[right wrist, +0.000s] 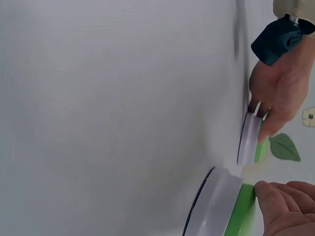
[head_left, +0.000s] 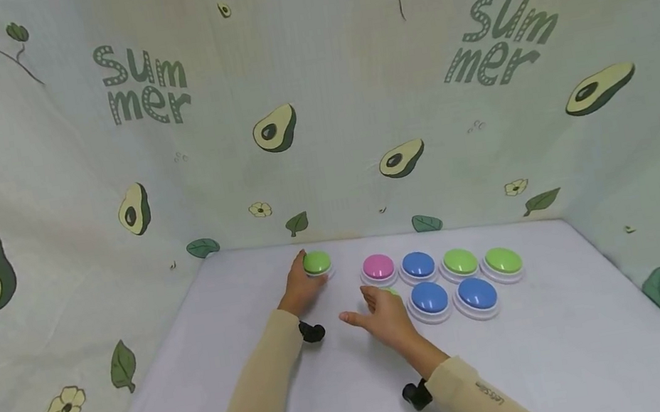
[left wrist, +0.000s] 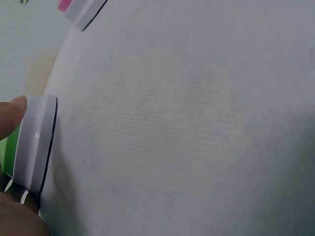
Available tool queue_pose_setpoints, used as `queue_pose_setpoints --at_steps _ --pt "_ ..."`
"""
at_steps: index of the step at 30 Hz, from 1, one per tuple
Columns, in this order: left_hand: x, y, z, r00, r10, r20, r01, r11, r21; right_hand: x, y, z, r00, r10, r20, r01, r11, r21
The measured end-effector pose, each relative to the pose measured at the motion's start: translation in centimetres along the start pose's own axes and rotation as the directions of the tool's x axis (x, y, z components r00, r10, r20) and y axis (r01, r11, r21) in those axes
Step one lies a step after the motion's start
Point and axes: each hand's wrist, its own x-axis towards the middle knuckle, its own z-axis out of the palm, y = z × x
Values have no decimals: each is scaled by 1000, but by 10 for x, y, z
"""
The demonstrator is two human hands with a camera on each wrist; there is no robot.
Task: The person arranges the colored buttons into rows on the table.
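Observation:
In the head view, my left hand (head_left: pixel 302 286) grips a round push button with a green dome and white base (head_left: pixel 317 263), thumb on its near side and fingers on its far side. The left wrist view shows that thumb (left wrist: pixel 12 115) against the button's white rim (left wrist: pixel 37 142). My right hand (head_left: pixel 386 316) is beside another green push button (head_left: pixel 391 291), which it mostly hides in the head view. Its thumb stands apart from the fingers. In the right wrist view, the right hand's fingertips (right wrist: pixel 263 191) are right at that button's green dome (right wrist: pixel 241 211).
Right of the hands, a pink button (head_left: pixel 378 267), three blue buttons (head_left: pixel 418 265) and two green buttons (head_left: pixel 461 262) stand in two rows on the white table (head_left: pixel 558 335). Behind the table hangs a pale cloth (head_left: pixel 328 112) printed with avocados and leaves.

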Motion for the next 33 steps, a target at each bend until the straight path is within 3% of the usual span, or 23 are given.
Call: queue_pose_setpoints --at_steps 7,13,21,26,33 --pt "-3 -4 -4 997 80 5 -80 993 84 1 -1 4 999 13 36 -13 1000 8" --pt "-13 -7 -16 991 123 58 -127 990 63 5 -3 12 999 -2 41 1 1000 14" --pt "-37 -14 -25 983 93 157 -97 995 18 8 1 23 997 25 70 -22 999 -44" --pt "-53 -16 -29 978 82 192 -78 997 -24 13 1 31 994 75 79 -70 995 -69" --pt "-73 -14 -33 973 85 213 -77 996 -44 19 -5 39 997 48 55 -45 997 -55"
